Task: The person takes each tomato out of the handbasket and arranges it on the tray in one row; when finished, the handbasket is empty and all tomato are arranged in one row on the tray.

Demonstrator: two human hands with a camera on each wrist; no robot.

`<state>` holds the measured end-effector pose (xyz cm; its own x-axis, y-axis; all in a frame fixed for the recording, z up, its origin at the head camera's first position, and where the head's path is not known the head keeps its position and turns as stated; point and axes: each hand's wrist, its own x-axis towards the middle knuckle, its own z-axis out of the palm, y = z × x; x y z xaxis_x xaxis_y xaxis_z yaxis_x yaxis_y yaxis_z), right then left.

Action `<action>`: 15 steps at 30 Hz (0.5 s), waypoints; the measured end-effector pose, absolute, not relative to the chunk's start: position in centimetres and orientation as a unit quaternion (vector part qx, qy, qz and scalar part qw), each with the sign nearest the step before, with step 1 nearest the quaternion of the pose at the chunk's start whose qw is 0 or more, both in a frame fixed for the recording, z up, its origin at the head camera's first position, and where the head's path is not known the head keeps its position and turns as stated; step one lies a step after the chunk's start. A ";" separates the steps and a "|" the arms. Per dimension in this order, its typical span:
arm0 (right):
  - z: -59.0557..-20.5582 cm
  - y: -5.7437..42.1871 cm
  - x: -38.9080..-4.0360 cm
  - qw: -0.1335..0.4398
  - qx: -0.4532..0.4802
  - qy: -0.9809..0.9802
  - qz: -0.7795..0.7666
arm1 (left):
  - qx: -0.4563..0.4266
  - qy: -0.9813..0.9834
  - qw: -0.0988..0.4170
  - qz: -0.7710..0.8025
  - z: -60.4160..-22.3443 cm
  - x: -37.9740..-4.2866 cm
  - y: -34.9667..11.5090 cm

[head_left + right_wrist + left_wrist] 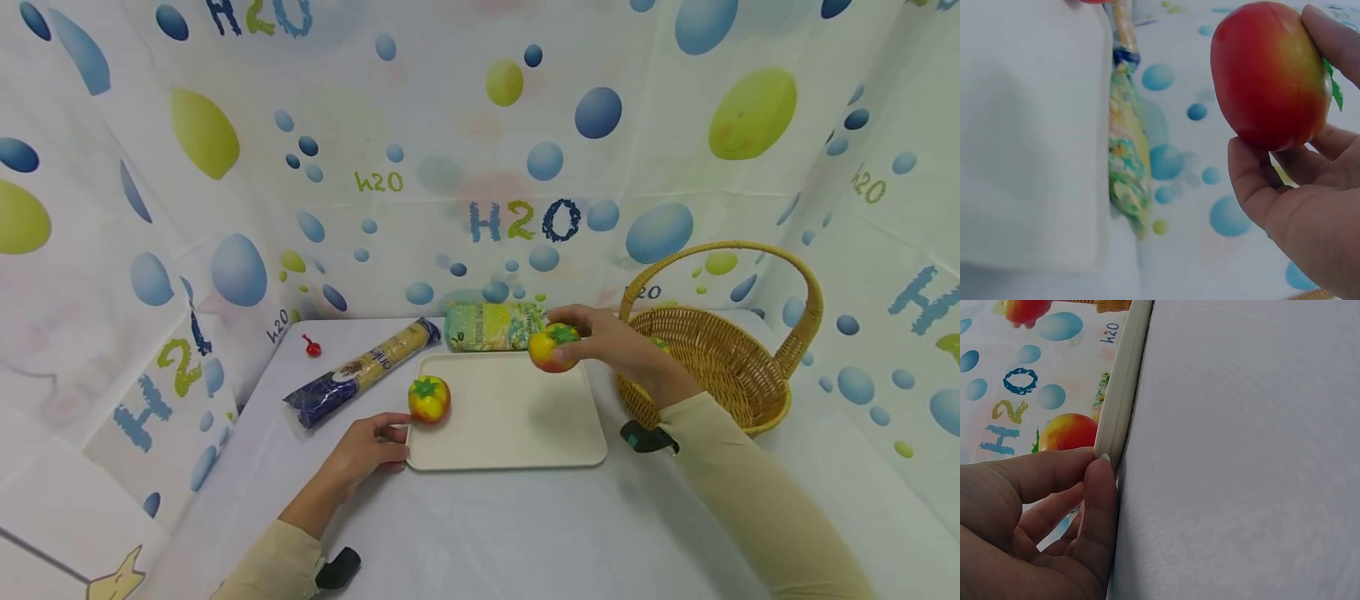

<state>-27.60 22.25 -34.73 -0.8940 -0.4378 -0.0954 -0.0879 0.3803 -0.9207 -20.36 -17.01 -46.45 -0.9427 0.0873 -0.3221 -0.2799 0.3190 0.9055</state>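
Note:
A cream tray (502, 417) lies flat on the white table. My left hand (367, 450) pinches its near left edge between thumb and fingers, and the pale rim (1124, 394) shows at the fingertips. One red-and-yellow persimmon (429, 402) with a green leafy top sits on the tray's left side, just beyond that hand. Above the tray's far right corner, my right hand (600, 337) holds a second persimmon (551, 354), thumb on one side and fingers on the other. The right wrist view shows the held persimmon's (1269, 78) smooth red side.
A wicker basket (776, 392) with a tall handle stands at the right, partly behind my right forearm. Behind the tray lies a green-and-yellow packet (491, 327). A long pasta packet (360, 375) lies to the left, with a small red cherry-like thing (312, 348) beyond it.

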 end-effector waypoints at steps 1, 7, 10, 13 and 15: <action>-35.1 21.7 -27.8 0.169 -0.166 0.807 -0.541 | -0.060 0.797 0.157 0.581 -46.5 -20.3 -17.1; -37.3 18.6 -29.1 0.191 -0.181 0.787 -0.559 | -0.057 0.797 0.152 0.582 -46.5 -20.4 -17.3; -38.2 17.4 -29.5 0.200 -0.171 0.783 -0.564 | -0.057 0.796 0.153 0.583 -46.6 -20.4 -17.3; -39.0 16.5 -29.8 0.207 -0.166 0.782 -0.565 | -0.054 0.793 0.156 0.586 -46.6 -20.4 -17.3; -39.6 16.0 -30.0 0.209 -0.168 0.784 -0.560 | -0.049 0.794 0.158 0.586 -46.5 -20.3 -17.3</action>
